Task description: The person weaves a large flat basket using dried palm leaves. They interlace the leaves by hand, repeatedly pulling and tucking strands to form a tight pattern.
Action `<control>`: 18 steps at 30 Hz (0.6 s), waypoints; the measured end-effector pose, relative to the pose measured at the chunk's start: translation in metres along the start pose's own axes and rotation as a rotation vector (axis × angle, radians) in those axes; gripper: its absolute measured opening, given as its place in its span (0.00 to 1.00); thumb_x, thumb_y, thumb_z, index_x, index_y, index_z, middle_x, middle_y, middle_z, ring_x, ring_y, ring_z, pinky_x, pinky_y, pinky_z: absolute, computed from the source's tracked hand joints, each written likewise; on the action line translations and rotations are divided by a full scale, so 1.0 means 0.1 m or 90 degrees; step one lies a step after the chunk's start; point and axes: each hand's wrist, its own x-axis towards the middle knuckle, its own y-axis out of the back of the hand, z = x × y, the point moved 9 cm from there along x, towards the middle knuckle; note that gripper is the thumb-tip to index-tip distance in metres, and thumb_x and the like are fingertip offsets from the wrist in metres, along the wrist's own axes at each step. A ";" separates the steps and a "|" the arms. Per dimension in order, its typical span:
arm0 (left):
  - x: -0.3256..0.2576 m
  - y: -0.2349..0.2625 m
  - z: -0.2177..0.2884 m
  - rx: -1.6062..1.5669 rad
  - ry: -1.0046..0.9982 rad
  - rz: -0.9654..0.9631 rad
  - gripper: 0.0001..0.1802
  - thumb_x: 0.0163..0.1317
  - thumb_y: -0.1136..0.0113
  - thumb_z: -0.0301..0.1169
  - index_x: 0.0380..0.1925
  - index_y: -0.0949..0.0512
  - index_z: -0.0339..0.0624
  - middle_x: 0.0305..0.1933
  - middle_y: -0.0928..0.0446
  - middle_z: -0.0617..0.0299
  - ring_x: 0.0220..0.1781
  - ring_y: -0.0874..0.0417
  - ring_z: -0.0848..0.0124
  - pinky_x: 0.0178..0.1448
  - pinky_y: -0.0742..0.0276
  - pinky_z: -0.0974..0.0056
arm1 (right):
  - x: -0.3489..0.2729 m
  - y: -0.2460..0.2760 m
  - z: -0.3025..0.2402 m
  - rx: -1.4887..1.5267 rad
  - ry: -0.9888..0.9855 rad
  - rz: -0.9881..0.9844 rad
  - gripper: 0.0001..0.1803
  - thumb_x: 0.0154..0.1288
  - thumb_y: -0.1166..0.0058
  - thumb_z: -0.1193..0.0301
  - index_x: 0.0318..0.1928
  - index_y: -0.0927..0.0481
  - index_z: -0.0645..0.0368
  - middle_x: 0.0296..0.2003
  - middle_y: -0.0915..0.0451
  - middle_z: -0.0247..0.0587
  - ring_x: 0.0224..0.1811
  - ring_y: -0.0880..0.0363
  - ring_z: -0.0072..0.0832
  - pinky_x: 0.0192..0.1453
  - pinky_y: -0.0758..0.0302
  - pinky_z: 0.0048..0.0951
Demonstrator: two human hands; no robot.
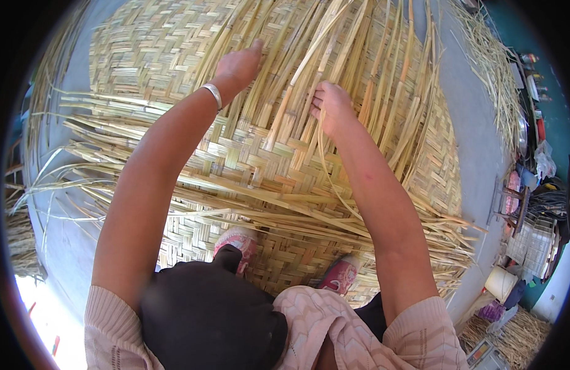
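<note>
A large woven mat (174,55) of pale yellow bamboo strips covers the floor under me. Loose unwoven strips (371,68) run away from me over its far part. My left hand (238,63), with a silver bangle (213,94) on the wrist, lies flat on the strips with the fingers pressing down. My right hand (330,106) is closed, pinching a thin strip (297,92) that rises from the weave. Both feet in pink shoes (238,243) stand on the mat's near part.
Grey floor (476,148) shows right of the mat. Loose straw (488,61) lies along the right edge. A small stool (513,206), a white bucket (500,282), cables and clutter stand at the right. More strips (50,185) fan out left.
</note>
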 end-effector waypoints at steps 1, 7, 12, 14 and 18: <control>-0.02 0.01 0.04 -0.007 -0.042 0.011 0.25 0.64 0.52 0.33 0.63 0.34 0.53 0.40 0.18 0.52 0.42 0.17 0.54 0.45 0.22 0.51 | -0.02 -0.01 -0.01 0.014 -0.002 -0.005 0.13 0.70 0.65 0.69 0.47 0.30 0.63 0.47 0.27 0.45 0.48 0.27 0.36 0.54 0.28 0.39; 0.28 -0.17 0.12 0.007 -0.131 -0.132 0.17 0.64 0.53 0.30 0.51 0.22 0.47 0.39 0.18 0.55 0.40 0.17 0.59 0.44 0.21 0.55 | -0.14 -0.02 -0.05 0.032 0.006 -0.036 0.15 0.71 0.67 0.67 0.50 0.32 0.62 0.50 0.27 0.45 0.51 0.29 0.35 0.58 0.33 0.41; 0.14 -0.27 0.04 -0.639 0.011 -0.389 0.05 0.58 0.47 0.30 0.33 0.24 0.43 0.20 0.36 0.70 0.24 0.33 0.78 0.38 0.25 0.66 | -0.14 0.00 -0.03 0.042 0.013 -0.033 0.17 0.71 0.66 0.67 0.52 0.32 0.64 0.53 0.28 0.47 0.54 0.29 0.37 0.59 0.32 0.41; 0.01 -0.24 0.04 -0.691 0.051 -0.421 0.11 0.57 0.39 0.35 0.34 0.29 0.44 0.23 0.39 0.71 0.25 0.37 0.78 0.34 0.30 0.70 | -0.13 0.03 -0.01 0.051 0.008 -0.005 0.15 0.70 0.63 0.68 0.49 0.31 0.67 0.51 0.28 0.49 0.54 0.28 0.38 0.60 0.31 0.42; -0.11 -0.17 0.03 -0.678 0.137 -0.342 0.33 0.55 0.32 0.39 0.56 0.34 0.34 0.26 0.36 0.69 0.27 0.36 0.79 0.34 0.35 0.72 | -0.16 0.00 -0.02 0.058 0.006 -0.026 0.18 0.71 0.64 0.69 0.54 0.33 0.70 0.56 0.30 0.53 0.59 0.31 0.41 0.64 0.33 0.41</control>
